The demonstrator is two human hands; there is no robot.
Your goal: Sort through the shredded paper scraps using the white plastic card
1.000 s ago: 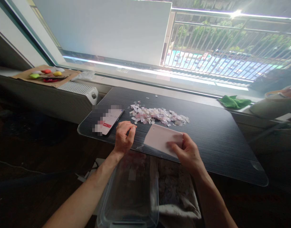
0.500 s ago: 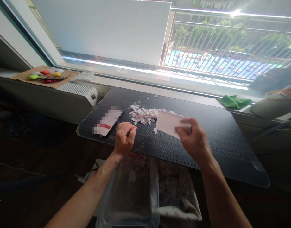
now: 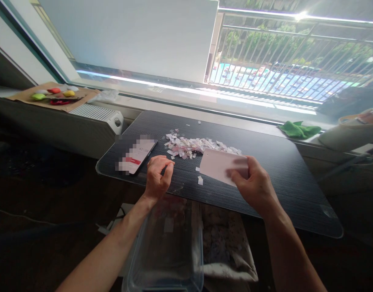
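Note:
In my right hand (image 3: 257,180) is a flat, pale pinkish-white card (image 3: 218,164), gripped at its right end between thumb and fingers. It is tilted above the dark table (image 3: 283,174), just in front of a heap of small paper scraps (image 3: 186,147). A loose scrap (image 3: 200,180) lies below the card's left edge. My left hand (image 3: 158,176) is closed with curled fingers at the table's near edge, and nothing shows in it. Beside it, to the left, lies a phone (image 3: 143,151), partly pixelated.
Under the table's front edge stands a clear plastic bin (image 3: 164,251), with a cloth-like bag (image 3: 229,271) holding scraps to its right. A green cloth (image 3: 298,129) and a pale container (image 3: 350,132) sit on the window sill. A white radiator (image 3: 98,115) stands left of the table.
My right hand and the card have shifted slightly right and down, exposing more of the heap behind the card. Another scrap now shows below the card's left edge. My left hand is nearly unchanged.

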